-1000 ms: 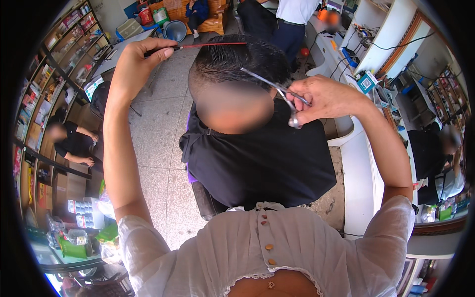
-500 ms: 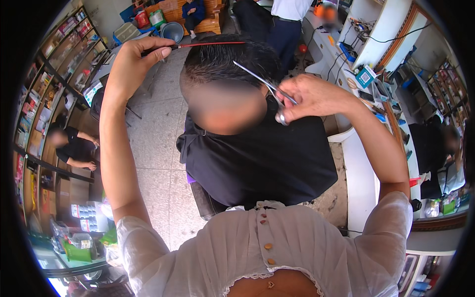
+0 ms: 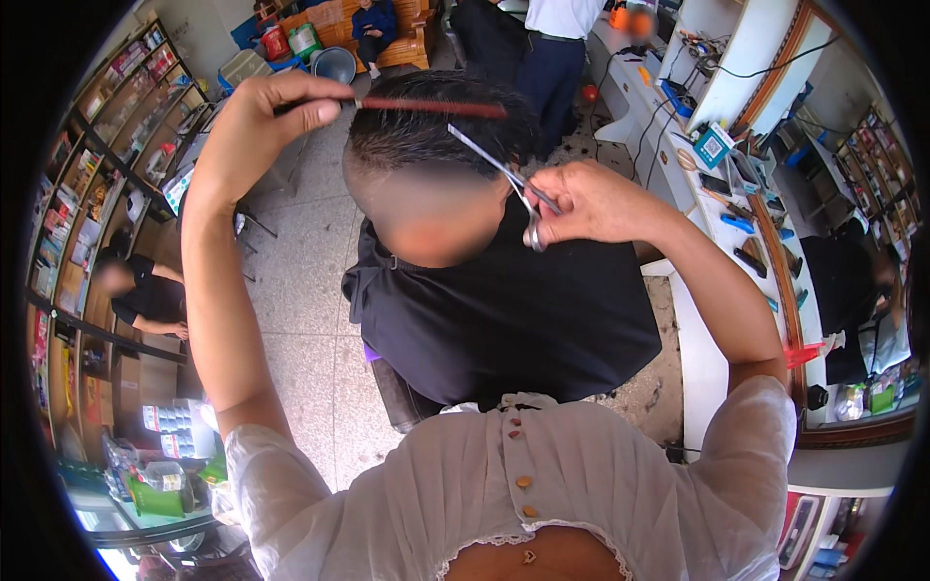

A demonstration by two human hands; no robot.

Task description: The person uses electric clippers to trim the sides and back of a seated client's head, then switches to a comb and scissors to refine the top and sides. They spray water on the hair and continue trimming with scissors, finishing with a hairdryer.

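Observation:
A seated person's head with short dark hair (image 3: 426, 136) is in front of me, a black cape (image 3: 504, 320) spread over the body below. My left hand (image 3: 281, 111), at the head's left side, pinches the handle end of a reddish-brown comb (image 3: 436, 106). The comb's length lies across the top of the hair. At the right of the head, my right hand (image 3: 591, 201) is closed on a pair of scissors (image 3: 494, 165), fingers at the loops. Their blades point up and left toward the hair, below the comb; they look nearly together.
To the right runs a white counter (image 3: 693, 300) with a phone (image 3: 715, 184), clippers (image 3: 751, 261) and cables, beside a framed mirror (image 3: 852, 387). Shelves of goods (image 3: 73, 252) line the left. Other people stand or sit around, one on a wooden bench (image 3: 412, 34).
The comb has moved slightly right and down, its broad side now turned more into view. My right hand and the scissors have shifted a little left.

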